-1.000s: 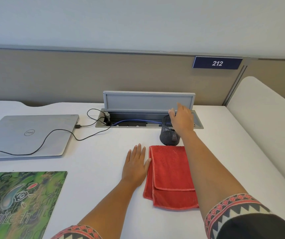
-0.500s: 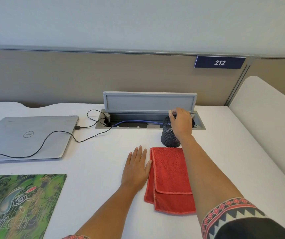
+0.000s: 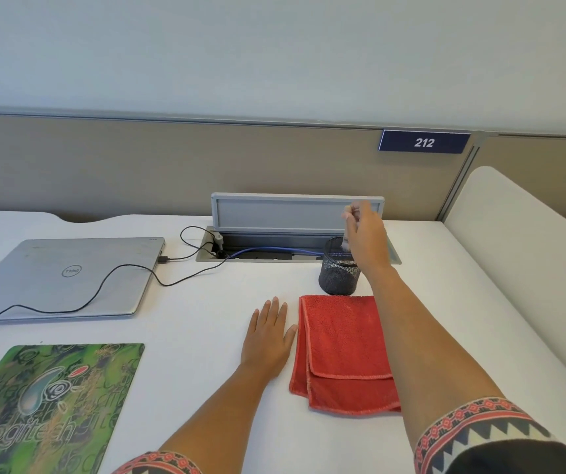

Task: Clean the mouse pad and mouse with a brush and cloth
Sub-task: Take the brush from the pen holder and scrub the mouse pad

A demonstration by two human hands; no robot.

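Note:
My right hand (image 3: 365, 239) is raised above a black mesh cup (image 3: 338, 273) and pinches a thin pale brush (image 3: 346, 230) whose lower end still hangs inside the cup. A folded red cloth (image 3: 341, 350) lies on the white desk just in front of the cup. Flat on the desk beside the cloth's left edge rests my left hand (image 3: 268, 336), fingers spread, holding nothing. The green Logitech mouse pad (image 3: 45, 405) sits at the lower left. No mouse is in view.
A shut silver Dell laptop (image 3: 62, 278) lies at the left with a black cable (image 3: 104, 285) running to an open cable tray (image 3: 295, 234) at the desk's back. A white divider (image 3: 514, 251) bounds the right side.
My right hand has closed on the brush in the cup and lifted it upward. The left hand has stayed flat beside the cloth.

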